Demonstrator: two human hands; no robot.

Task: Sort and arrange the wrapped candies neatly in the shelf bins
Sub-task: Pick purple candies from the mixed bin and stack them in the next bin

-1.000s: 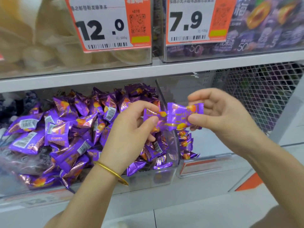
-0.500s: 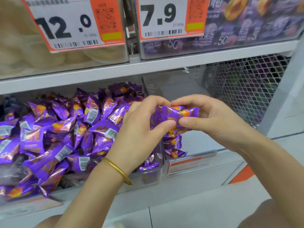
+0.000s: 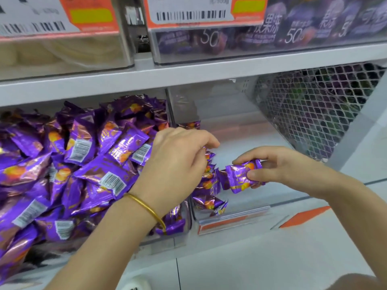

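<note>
Head camera looks down at a white metal shelf (image 3: 209, 72) whose lower level holds two bins. At centre right of the frame the right hand (image 3: 280, 168) pinches one purple foil-wrapped candy with an orange fruit print (image 3: 240, 177) between thumb and fingers, above the floor of the right-hand clear plastic bin (image 3: 251, 141). A short row of matching candies (image 3: 209, 185) stands on edge along that bin's left wall. The left hand (image 3: 178, 164), a thin gold bangle (image 3: 146, 208) on its wrist, hangs over this row with fingers bent down onto it; whether they grip a candy I cannot tell. At left of the frame a second clear bin (image 3: 159, 245) is heaped with the same purple candies (image 3: 83, 164). White-and-orange price tags (image 3: 188, 13) line the top edge.
</note>
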